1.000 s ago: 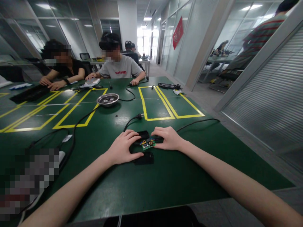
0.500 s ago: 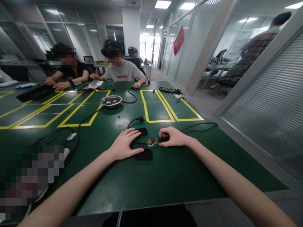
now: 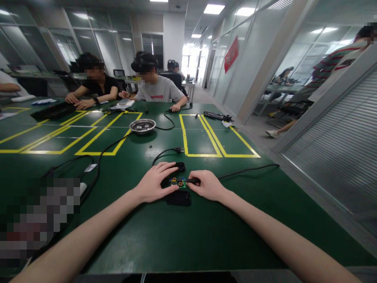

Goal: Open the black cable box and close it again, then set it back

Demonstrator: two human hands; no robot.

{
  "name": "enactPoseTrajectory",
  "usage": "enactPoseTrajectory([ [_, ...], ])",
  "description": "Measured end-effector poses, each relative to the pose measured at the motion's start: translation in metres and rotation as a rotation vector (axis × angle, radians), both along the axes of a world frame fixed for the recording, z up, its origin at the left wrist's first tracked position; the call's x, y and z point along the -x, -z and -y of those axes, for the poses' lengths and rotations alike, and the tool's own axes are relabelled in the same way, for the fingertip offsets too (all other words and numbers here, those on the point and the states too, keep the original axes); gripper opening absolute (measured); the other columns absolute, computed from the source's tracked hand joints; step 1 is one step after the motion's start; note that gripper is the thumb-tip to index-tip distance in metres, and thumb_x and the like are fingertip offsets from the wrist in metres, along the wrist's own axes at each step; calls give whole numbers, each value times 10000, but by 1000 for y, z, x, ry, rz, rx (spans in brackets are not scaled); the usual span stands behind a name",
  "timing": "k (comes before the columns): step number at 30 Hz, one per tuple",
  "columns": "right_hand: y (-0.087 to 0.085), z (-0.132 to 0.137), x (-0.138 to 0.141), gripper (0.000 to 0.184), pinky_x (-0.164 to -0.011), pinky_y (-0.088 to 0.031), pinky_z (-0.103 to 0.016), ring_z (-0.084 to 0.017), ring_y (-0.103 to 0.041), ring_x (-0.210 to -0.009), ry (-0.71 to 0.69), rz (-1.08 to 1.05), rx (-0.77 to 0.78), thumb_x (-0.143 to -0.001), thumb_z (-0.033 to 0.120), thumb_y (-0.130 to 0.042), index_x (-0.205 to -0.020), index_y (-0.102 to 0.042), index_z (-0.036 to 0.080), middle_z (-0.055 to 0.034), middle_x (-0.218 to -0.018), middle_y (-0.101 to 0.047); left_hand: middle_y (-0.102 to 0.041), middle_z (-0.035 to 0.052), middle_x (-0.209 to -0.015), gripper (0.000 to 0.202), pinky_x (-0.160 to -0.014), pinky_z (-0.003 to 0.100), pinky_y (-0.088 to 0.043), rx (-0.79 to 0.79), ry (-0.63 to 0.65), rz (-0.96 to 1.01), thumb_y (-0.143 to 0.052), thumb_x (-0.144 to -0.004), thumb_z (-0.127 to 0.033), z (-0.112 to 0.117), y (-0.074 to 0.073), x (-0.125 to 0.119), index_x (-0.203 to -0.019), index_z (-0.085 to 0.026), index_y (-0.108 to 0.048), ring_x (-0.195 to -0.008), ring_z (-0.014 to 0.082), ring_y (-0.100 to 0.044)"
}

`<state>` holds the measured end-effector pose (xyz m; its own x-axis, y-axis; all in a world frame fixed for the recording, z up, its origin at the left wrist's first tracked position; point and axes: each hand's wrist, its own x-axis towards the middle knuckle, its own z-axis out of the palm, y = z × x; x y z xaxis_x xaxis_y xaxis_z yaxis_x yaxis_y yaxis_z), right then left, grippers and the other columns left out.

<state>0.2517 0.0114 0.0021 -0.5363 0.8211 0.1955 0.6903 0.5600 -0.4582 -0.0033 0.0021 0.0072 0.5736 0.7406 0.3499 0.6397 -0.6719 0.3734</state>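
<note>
My left hand [image 3: 154, 182] lies low over the green table with its fingers stretched out. Between its thumb and fingers is the left part of a small green circuit board [image 3: 180, 183] carrying ring-shaped coils. Its fingertips reach a black plastic casing half [image 3: 180, 166] behind the board; the thumb is beside another black casing half [image 3: 179, 198] in front. My right hand [image 3: 207, 185] is closed, pinching the black cable end [image 3: 194, 181] at the board's right side. Whether my left hand touches the board cannot be made out.
A power plug [image 3: 179, 150] lies behind my left hand. Farther back stands a metal bowl [image 3: 143, 125] with small metal parts. Yellow tape [image 3: 203, 156] marks the table. Two people sit across it. A black cable [image 3: 250, 171] runs right.
My right hand has moved left with the cable end, and the circuit board has shifted left, in between my left thumb and fingers. The camera view has turned slightly left.
</note>
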Motion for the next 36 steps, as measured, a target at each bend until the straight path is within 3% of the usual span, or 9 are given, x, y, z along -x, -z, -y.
enactPoseTrajectory([
  [4, -2, 0, -1, 173, -599, -299, -245, -136, -532, -619, 3, 9, 8, -867, 217, -714, -740, -598, 201, 13, -687, -620, -705, 85, -1051, 274, -875, 339, -538, -31, -13, 103, -542, -1015, -431, -3, -5, 6, -1014, -196, -682, -985, 228, -668],
  [7, -1, 1, 0, 178, -605, -306, -246, -142, -555, -642, 11, 34, -5, -905, 218, -695, -758, -594, 206, 10, -710, -631, -676, 51, -877, 343, -769, 290, -506, 5, 51, 47, -441, -1058, -386, -8, -5, 9, -864, -197, -653, -847, 195, -637],
  [10, -1, 1, 0, 190, -608, -310, -249, -146, -562, -644, 3, 57, -27, -938, 247, -681, -775, -589, 212, 10, -714, -627, -639, 42, -799, 444, -725, 279, -476, 38, 33, 18, -339, -1085, -383, -13, -2, 9, -789, -202, -616, -790, 188, -607],
  [16, -5, -5, -3, 364, -573, -241, -268, -159, -526, -620, 51, 142, -23, -916, 414, -711, -685, -513, 213, -3, -658, -581, -537, 7, -584, 502, -583, 275, -315, 166, -71, -33, -438, -1027, -469, -12, -4, 5, -620, -187, -519, -581, 149, -481],
  [20, -7, -7, -10, 449, -593, -273, -273, -149, -496, -586, -23, 23, 79, -978, 511, -583, -654, -511, 209, 10, -610, -542, -536, -31, -589, 432, -552, 239, -301, 488, -66, 177, -644, -884, -579, -9, -14, 7, -736, -174, -625, -552, 119, -449],
  [24, -8, -7, -16, 611, -630, -341, -278, -141, -486, -589, -178, -206, 276, -1044, 604, -354, -657, -576, 186, 6, -608, -532, -557, -59, -603, 451, -558, 218, -340, 829, 59, 331, -791, -760, -558, -9, -26, 11, -928, -153, -685, -545, 99, -451],
  [27, -10, -4, -18, 640, -577, -324, -269, -125, -431, -549, -252, -267, 440, -987, 688, -432, -670, -620, 165, 25, -570, -485, -604, -48, -595, 446, -526, 206, -343, 932, 97, 306, -841, -727, -507, -10, -32, 16, -940, -141, -704, -516, 88, -472],
  [30, -15, 0, -16, 621, -536, -298, -260, -108, -386, -517, -309, -268, 545, -978, 673, -479, -689, -650, 152, 37, -549, -462, -659, -24, -605, 438, -481, 199, -356, 1009, 134, 253, -846, -737, -496, -10, -33, 20, -952, -136, -719, -472, 83, -487],
  [36, -15, 2, -16, 520, -549, -286, -264, -104, -401, -509, -376, -179, 368, -989, 538, -536, -646, -642, 162, 31, -543, -484, -693, -3, -639, 442, -457, 192, -380, 1052, 125, 175, -853, -736, -498, -5, -32, 18, -969, -135, -756, -464, 86, -518],
])
